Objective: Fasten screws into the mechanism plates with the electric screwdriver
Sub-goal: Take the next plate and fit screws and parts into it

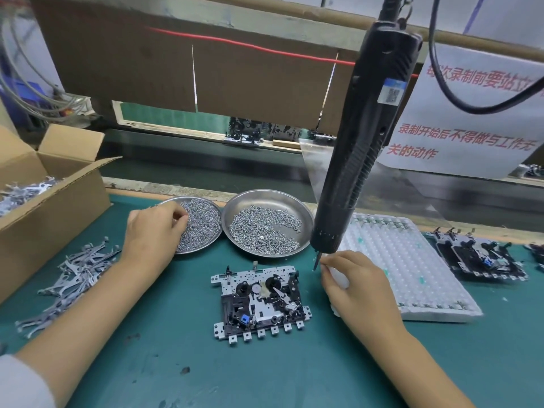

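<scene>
Both forearms reach in from the near edge of the desk (182,375), whose green mat lies bare between them right up to the mechanism plate (260,303). That plate sits flat near the middle of the desk, its tabbed edge toward the near side, touched by neither hand.

Left hand (153,231) lies over the near-left rim of the left screw dish (203,228), fingertips curled together down into the heap of screws; whether a screw is pinched cannot be told. Right hand (356,285) rests just right of the plate, fingers curled and pinching at the bit of the electric screwdriver (362,136), which hangs tilted from above with its tip just over the mat, beside the plate's far-right corner. A second screw dish (268,222) stands touching the first, behind the plate, with a narrow strip of mat between dishes and plate.

Along the left edge an open cardboard box (56,201) holds grey metal stampings, and a loose pile of metal levers (70,278) spreads on the mat beside the left forearm, narrowing the room there. To the right, a white dimpled tray (412,266) lies close behind the right hand, and a second assembled mechanism (479,260) sits beyond it toward the right edge. At the far edge a conveyor channel runs across, backed by cardboard panels and a printed sign (471,113).
</scene>
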`<action>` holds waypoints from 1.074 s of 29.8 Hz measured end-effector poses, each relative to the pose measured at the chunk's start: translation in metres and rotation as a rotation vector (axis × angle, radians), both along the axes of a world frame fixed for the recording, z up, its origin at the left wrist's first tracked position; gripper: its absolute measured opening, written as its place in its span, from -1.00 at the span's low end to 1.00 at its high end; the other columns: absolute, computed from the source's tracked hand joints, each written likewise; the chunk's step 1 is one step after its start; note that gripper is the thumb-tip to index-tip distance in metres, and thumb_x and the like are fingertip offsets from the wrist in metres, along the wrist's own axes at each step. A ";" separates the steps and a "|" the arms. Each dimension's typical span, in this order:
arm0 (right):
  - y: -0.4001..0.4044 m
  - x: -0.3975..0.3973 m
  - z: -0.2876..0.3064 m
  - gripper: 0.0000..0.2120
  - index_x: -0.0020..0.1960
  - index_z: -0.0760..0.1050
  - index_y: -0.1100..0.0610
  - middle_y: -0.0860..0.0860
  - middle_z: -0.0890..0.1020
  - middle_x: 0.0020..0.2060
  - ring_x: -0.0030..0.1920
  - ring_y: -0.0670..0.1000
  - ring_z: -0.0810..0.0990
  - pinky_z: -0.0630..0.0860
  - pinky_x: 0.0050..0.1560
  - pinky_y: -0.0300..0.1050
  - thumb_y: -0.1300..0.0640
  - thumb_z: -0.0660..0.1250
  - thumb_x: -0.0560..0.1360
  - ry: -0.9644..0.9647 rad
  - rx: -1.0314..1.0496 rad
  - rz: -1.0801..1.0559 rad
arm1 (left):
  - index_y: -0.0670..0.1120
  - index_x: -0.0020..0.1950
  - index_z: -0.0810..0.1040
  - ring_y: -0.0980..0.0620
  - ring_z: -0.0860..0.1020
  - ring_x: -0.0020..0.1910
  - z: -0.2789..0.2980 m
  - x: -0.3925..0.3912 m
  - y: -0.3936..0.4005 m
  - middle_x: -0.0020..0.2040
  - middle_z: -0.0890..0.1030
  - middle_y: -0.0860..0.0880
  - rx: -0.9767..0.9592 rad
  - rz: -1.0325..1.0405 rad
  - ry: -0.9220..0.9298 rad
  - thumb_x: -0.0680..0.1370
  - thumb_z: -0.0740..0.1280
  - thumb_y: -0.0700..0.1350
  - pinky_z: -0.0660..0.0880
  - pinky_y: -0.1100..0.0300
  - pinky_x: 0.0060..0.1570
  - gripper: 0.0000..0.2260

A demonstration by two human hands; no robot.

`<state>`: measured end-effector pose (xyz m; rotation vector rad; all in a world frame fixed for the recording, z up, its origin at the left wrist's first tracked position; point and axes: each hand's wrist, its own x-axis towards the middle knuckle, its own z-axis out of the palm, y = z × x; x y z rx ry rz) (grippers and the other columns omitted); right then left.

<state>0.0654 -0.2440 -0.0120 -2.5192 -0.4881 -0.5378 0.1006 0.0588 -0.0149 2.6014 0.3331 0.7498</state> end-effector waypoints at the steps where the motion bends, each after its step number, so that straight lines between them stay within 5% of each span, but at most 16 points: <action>1: 0.001 0.000 0.000 -0.89 -0.04 0.67 0.22 0.04 0.67 -0.12 -0.06 0.11 0.61 0.45 -0.04 -0.14 0.30 0.41 0.45 -0.002 -0.007 0.003 | -0.13 -0.05 0.62 -0.15 0.59 -0.07 0.001 0.000 -0.001 -0.16 0.66 -0.11 -0.013 -0.009 -0.011 0.53 0.35 -0.17 0.40 0.01 0.10 -0.93; 10: 0.000 -0.001 0.001 -0.88 -0.02 0.66 0.20 0.00 0.67 -0.11 -0.03 0.05 0.58 0.37 0.00 -0.26 0.28 0.39 0.47 0.009 0.003 0.011 | -0.07 -0.04 0.53 -0.13 0.57 -0.09 -0.005 0.003 0.001 -0.17 0.64 -0.04 -0.003 -0.045 -0.016 0.58 0.29 -0.11 0.35 0.01 0.12 -0.94; 19: -0.001 0.000 -0.002 -0.87 -0.01 0.66 0.20 0.01 0.66 -0.10 -0.03 0.06 0.58 0.41 0.00 -0.18 0.28 0.39 0.47 0.001 0.008 0.016 | -0.12 -0.03 0.44 -0.19 0.51 -0.05 0.002 0.001 -0.006 -0.12 0.60 -0.16 0.086 0.065 -0.006 0.64 0.13 -0.03 0.22 -0.03 0.07 -0.80; 23: 0.008 -0.001 -0.001 -0.85 -0.01 0.66 0.23 0.04 0.66 -0.11 -0.05 0.09 0.61 0.52 0.01 -0.06 0.35 0.41 0.44 -0.046 0.099 0.066 | -0.17 -0.20 0.32 -0.22 0.40 -0.25 0.016 -0.007 -0.019 -0.30 0.46 -0.16 -0.069 0.010 -0.060 0.63 0.06 -0.07 0.30 -0.06 -0.12 -0.74; 27: 0.033 0.011 0.013 -0.81 0.06 0.64 0.21 0.02 0.66 -0.06 -0.04 -0.08 0.60 0.49 0.07 -0.19 0.34 0.36 0.47 -0.059 0.181 0.227 | -0.20 -0.33 0.30 -0.15 0.33 -0.37 0.021 -0.021 -0.037 -0.44 0.35 -0.13 -0.259 -0.165 -0.189 0.63 0.13 -0.05 0.25 0.06 -0.27 -0.63; 32: 0.075 0.061 0.026 -0.66 0.32 0.48 0.12 0.04 0.56 0.20 0.17 -0.02 0.51 0.41 0.25 -0.08 0.21 0.25 0.55 0.073 0.024 0.225 | -0.04 -0.22 0.54 0.14 0.45 -0.34 0.010 -0.032 -0.052 -0.34 0.54 0.04 -0.647 -0.304 -0.250 0.58 0.29 -0.07 0.40 0.21 -0.23 -0.82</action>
